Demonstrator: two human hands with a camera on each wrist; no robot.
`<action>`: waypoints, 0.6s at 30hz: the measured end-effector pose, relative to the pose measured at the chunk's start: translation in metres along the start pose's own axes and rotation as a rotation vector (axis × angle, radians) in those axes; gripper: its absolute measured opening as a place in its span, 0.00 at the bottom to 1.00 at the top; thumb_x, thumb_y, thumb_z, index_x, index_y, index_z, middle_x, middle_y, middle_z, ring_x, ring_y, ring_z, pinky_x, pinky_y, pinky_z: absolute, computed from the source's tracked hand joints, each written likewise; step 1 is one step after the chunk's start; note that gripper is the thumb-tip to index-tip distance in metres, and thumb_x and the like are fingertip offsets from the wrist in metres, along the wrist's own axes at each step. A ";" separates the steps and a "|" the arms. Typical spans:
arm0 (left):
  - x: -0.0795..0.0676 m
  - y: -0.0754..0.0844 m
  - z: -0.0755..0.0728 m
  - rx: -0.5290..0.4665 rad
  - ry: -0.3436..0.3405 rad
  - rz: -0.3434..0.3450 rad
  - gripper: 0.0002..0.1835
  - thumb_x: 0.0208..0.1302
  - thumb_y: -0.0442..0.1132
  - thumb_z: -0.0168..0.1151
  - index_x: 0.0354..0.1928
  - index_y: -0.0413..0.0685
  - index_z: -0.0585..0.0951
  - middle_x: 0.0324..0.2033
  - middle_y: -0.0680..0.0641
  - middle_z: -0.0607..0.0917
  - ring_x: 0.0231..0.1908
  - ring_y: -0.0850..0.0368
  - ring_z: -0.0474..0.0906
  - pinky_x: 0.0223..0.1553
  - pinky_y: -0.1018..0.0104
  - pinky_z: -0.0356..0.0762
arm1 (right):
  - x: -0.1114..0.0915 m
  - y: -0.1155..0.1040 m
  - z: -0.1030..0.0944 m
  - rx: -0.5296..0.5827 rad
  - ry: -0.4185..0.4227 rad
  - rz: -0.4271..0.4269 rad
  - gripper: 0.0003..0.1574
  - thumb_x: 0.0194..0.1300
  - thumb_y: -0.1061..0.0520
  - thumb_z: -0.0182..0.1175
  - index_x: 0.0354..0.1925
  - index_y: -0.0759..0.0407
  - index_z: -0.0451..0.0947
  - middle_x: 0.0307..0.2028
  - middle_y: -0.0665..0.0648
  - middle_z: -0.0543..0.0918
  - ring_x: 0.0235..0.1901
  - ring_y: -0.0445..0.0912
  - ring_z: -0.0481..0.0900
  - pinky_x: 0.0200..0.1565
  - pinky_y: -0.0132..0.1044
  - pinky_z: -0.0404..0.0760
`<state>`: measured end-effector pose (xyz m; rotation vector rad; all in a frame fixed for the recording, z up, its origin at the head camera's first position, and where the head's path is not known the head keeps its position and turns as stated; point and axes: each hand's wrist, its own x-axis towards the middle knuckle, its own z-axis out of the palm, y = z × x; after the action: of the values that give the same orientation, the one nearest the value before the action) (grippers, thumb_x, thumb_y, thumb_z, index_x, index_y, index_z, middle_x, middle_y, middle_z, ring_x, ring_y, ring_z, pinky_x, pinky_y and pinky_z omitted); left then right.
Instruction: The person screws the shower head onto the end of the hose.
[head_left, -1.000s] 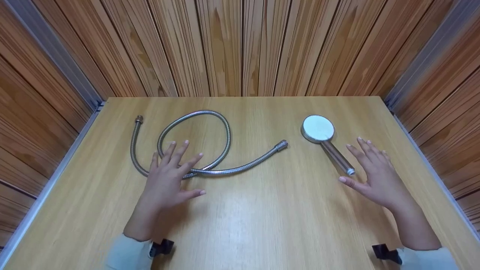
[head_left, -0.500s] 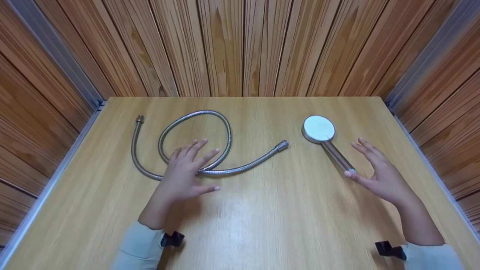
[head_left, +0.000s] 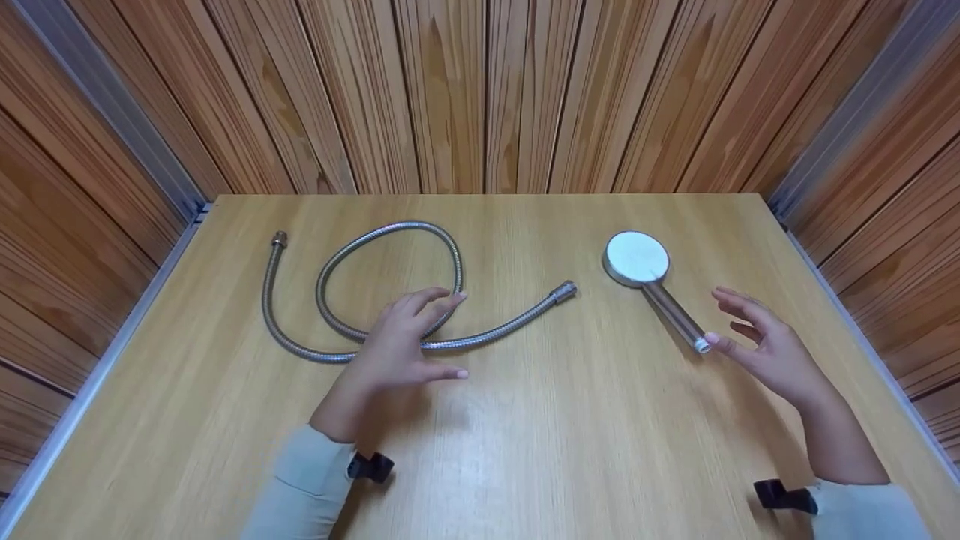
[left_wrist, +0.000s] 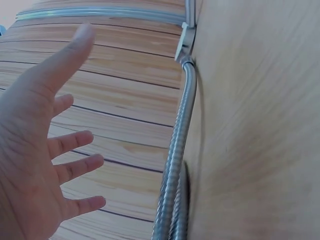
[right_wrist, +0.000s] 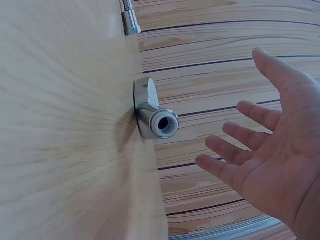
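A metal shower hose (head_left: 487, 336) lies on the wooden table in one loop, its end fitting (head_left: 562, 291) pointing right. Over the crossing of the loop hovers my left hand (head_left: 397, 345), fingers spread and holding nothing; it hides part of the hose. In the left wrist view the left palm (left_wrist: 25, 145) stands apart from the hose (left_wrist: 175, 150). A shower head (head_left: 636, 259) with a white round face lies at the right, handle (head_left: 675, 315) slanting toward me. My right hand (head_left: 772, 360) is beside the handle's end, fingers loosely bent; the right wrist view shows a gap to the hollow handle end (right_wrist: 164, 125).
The light wooden table (head_left: 510, 450) is walled by wood panels (head_left: 450, 97) at the back and both sides. Metal rails (head_left: 862, 315) run along the side edges. Each wrist carries a small black camera mount (head_left: 371, 466). The hose's other end (head_left: 279, 238) lies at the far left.
My left hand has moved right across the hose. My right hand has shifted slightly, its fingers bending a little more beside the handle. The hose and shower head have stayed in place.
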<state>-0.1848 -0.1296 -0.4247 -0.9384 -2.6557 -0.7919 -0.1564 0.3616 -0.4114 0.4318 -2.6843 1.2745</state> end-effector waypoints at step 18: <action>0.036 -0.001 0.040 -0.341 -0.103 -0.060 0.43 0.47 0.51 0.79 0.67 0.55 0.73 0.62 0.50 0.73 0.62 0.51 0.69 0.60 0.51 0.69 | 0.006 0.021 0.006 0.184 0.003 0.119 0.30 0.72 0.56 0.57 0.67 0.64 0.65 0.59 0.42 0.71 0.58 0.34 0.69 0.50 0.20 0.72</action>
<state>-0.2146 -0.0892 -0.4455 -1.0024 -2.6965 -1.2731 -0.1686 0.3682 -0.4290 0.2928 -2.6354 1.5621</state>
